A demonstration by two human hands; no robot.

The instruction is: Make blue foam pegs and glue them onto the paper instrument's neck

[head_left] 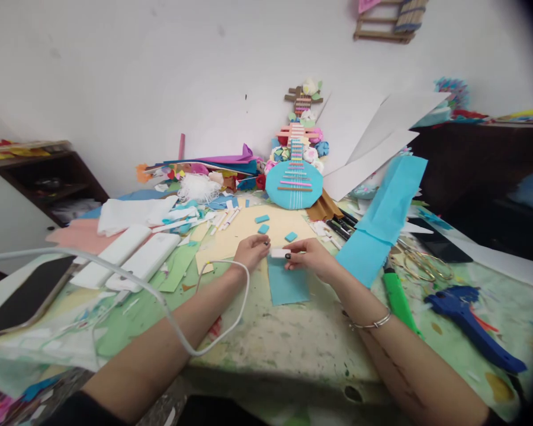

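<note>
Both my hands meet over the middle of the table on a small white rectangular piece point(279, 253). My left hand point(251, 251) pinches its left end, and my right hand point(308, 257) pinches its right end. Just below it a blue paper sheet point(288, 285) lies flat. Beyond my hands, three small blue foam pieces point(262, 219) rest on a cream paper sheet point(244, 232). A metal bracelet point(373, 323) circles my right wrist.
A blue guitar-shaped craft point(294, 182) stands at the back. A green cutter point(397, 296), gold scissors point(420, 263) and a blue glue gun point(468, 316) lie to the right, near a long blue paper point(382, 219). Left are white power banks point(131, 257), a cable point(160, 296) and a phone point(26, 294).
</note>
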